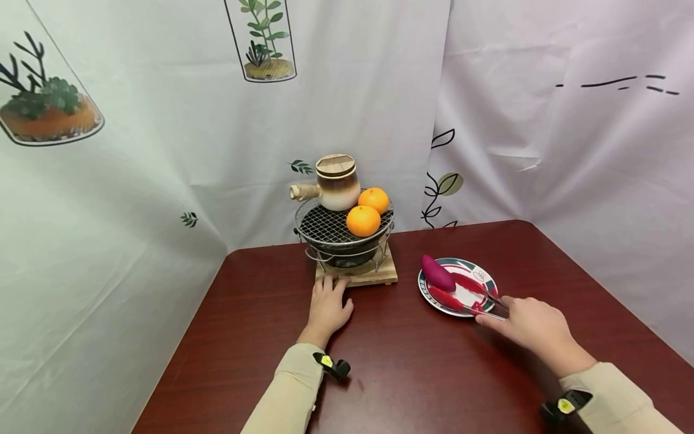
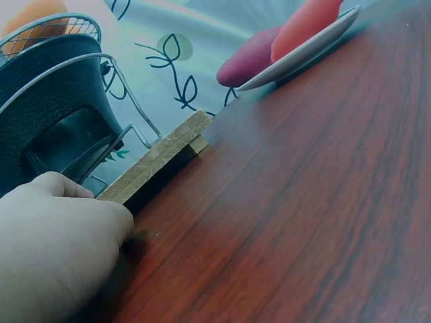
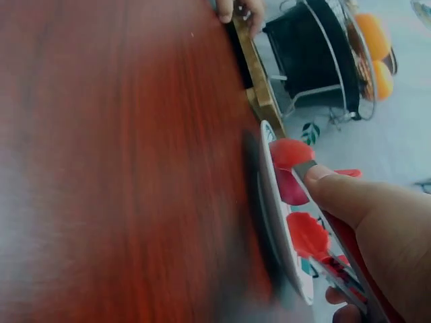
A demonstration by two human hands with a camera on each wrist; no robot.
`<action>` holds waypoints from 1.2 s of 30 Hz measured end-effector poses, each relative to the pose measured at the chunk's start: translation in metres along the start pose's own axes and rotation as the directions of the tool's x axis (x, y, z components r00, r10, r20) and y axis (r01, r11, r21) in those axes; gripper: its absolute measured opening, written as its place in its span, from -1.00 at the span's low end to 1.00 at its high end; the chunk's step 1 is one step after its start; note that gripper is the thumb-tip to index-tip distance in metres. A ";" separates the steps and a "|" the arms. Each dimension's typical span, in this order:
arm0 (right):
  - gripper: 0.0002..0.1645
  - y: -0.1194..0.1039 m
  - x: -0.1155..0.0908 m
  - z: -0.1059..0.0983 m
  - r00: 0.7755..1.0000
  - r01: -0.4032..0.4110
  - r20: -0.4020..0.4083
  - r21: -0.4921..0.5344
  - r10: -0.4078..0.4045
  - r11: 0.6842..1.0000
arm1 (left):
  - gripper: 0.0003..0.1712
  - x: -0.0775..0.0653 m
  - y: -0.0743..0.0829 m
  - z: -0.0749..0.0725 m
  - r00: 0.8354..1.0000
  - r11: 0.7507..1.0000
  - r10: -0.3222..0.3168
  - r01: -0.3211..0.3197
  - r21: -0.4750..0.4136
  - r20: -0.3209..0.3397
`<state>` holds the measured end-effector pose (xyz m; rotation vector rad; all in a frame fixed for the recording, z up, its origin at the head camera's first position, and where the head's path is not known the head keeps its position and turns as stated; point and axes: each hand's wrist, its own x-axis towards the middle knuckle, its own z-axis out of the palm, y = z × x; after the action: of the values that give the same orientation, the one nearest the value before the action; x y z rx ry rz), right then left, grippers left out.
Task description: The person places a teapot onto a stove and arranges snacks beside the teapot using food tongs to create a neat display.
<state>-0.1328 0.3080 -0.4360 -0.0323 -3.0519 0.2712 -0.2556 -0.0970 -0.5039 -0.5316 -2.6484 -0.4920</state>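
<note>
On the right, my right hand (image 1: 537, 328) grips metal tongs (image 1: 490, 307) with red tips (image 3: 308, 234). Their two arms are spread over a white plate (image 1: 458, 313) with a dark green patterned rim. A purple sweet potato (image 1: 438, 274) lies on the plate's left side, its lower end by the tong tips; whether they touch it I cannot tell. My left hand (image 1: 325, 307) rests at the front edge of a wooden board (image 1: 374, 277), fingers on the edge and thumb apart from them. In the left wrist view its fingertips are partly hidden.
A black grill stove (image 1: 349, 250) with a wire mesh top stands on the board. On the mesh sit a brown-and-cream side-handled pot (image 1: 338, 187) with a wooden lid and two oranges (image 1: 363, 221). White printed curtains (image 1: 352, 108) hang behind the dark red table (image 1: 401, 374).
</note>
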 end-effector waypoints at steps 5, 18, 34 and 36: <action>0.19 0.003 0.017 0.004 1.000 -0.009 0.004 0.020 0.009 1.000 | -0.49 0.000 0.000 0.000 1.000 1.000 0.003 -0.003 0.006 -0.001; 0.18 0.003 0.055 0.007 0.999 -0.035 -0.029 0.028 0.035 0.999 | -0.49 0.001 0.001 -0.003 1.000 1.000 -0.006 0.006 0.006 0.006; 0.16 0.002 0.070 -0.015 0.998 -0.002 -0.070 0.007 0.003 1.000 | -0.48 0.001 0.001 0.000 1.000 1.000 -0.017 0.017 -0.002 0.020; 0.14 -0.002 0.074 -0.023 0.997 0.002 -0.073 -0.001 -0.002 1.000 | -0.48 0.000 0.001 0.000 1.000 1.000 -0.015 0.015 -0.002 0.017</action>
<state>-0.2047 0.3121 -0.4074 -0.0379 -2.9792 0.2631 -0.2556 -0.0964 -0.5035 -0.5192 -2.6706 -0.4971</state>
